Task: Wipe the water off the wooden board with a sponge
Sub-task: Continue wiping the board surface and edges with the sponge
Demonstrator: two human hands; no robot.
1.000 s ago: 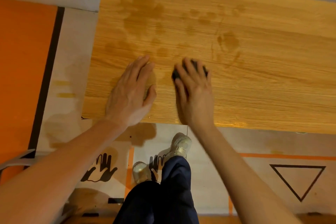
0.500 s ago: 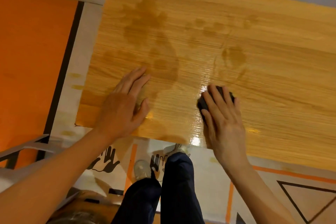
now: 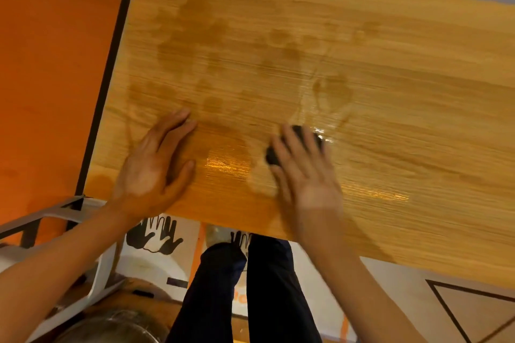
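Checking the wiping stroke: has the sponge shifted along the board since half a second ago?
Yes. The sponge under the right hand has slid back leftward on the wooden board, toward the resting left hand.

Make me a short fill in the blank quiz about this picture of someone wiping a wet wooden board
The dark sponge is pressed under the ____ hand.
The left hand rests ____ on the wooden board, holding nothing.
Darker damp patches lie on the far side of the board, toward its ____ end.

Missing words: right; flat; left
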